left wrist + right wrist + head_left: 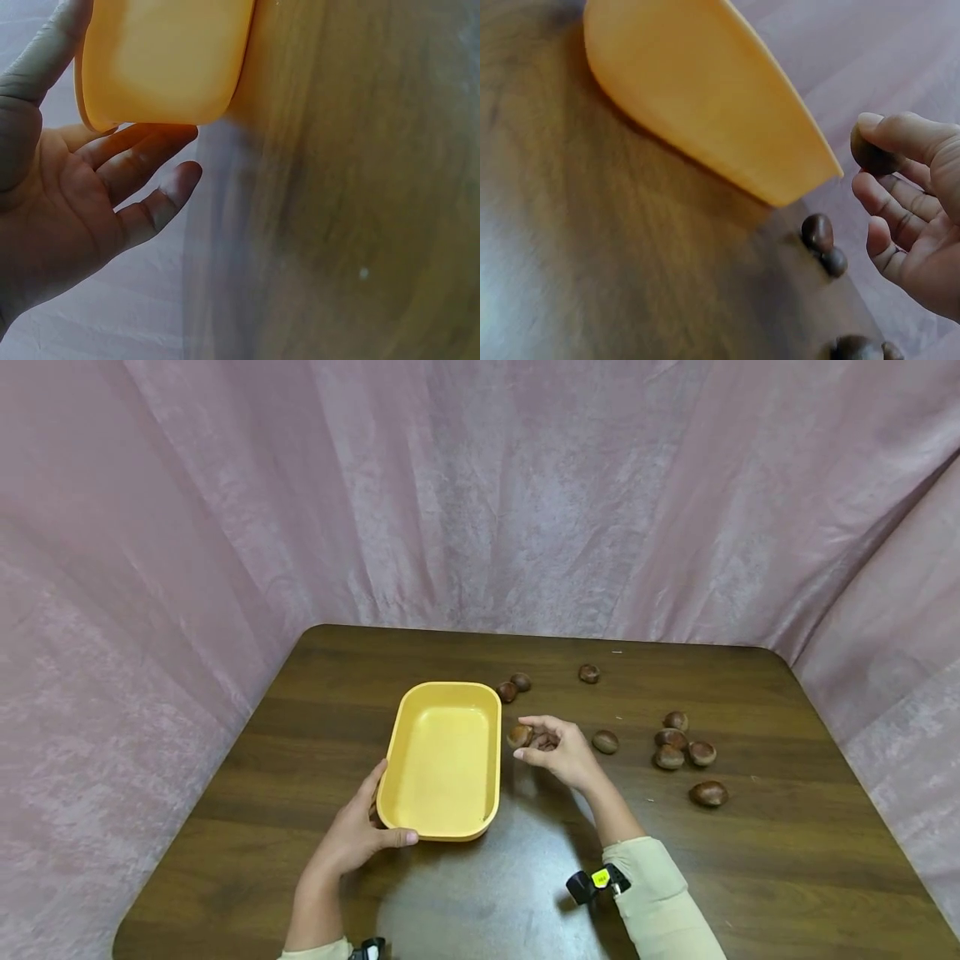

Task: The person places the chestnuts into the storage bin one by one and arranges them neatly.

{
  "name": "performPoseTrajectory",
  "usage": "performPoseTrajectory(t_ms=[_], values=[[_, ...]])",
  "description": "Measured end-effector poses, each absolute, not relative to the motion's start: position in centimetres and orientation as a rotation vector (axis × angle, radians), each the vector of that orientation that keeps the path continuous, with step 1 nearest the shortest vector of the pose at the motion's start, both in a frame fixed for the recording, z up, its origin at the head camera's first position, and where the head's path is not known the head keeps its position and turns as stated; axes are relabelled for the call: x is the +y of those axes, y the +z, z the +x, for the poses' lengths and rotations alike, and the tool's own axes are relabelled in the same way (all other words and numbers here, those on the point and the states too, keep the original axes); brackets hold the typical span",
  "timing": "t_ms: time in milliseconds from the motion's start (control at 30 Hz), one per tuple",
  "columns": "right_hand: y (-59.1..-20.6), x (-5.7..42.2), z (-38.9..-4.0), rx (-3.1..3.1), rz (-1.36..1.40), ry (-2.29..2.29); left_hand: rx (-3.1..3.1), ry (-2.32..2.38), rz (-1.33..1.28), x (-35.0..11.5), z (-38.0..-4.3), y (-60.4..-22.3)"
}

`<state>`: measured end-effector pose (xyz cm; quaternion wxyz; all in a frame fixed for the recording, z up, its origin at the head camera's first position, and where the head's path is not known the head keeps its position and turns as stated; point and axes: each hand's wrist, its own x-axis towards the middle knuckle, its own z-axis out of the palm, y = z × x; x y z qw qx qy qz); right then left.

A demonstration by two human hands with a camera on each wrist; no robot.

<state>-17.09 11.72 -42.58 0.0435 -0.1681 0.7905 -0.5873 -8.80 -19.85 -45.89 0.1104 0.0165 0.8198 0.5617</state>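
Nearest the camera, a pale khaki fabric sleeve (663, 893) with a black wrist-mounted device (580, 887) lies toward the near right of the yellow, round-cornered, plastic-looking tray (442, 831). The left hand (352, 835) grips that tray's near-left corner, thumb at the near rim. Just right of the tray, the right hand (561, 753) pinches a glossy brown, rounded chestnut (520, 736) between thumb and fingers. More brown chestnuts (670, 757) lie to the tray's right and by its far-right corner.

The pinched chestnut is probably light, hard-shelled and smooth enough to slip or roll; thumb and fingertips across its broad sides should suit. The tray looks light and fairly stiff, best held by its rim. A yellow label (601, 878) on the device bears characters too small to read surely.
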Motion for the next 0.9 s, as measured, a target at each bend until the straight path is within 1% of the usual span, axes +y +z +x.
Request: performPoseTrajectory(t_ms=[267,433,900], values=[[-44.7,10.7,-20.2,2.388,-0.528,-1.769,2.425,1.64,0.006,-19.8,-9.0,-46.1],[-44.4,10.0,-21.3,2.338,-0.562,-1.75,2.421,1.627,-0.017,-19.8,-9.1,-46.2],[-43.6,6.9,-24.0,2.221,-0.6,-1.655,2.308,1.731,0.036,-19.9,-9.1,-46.1]])
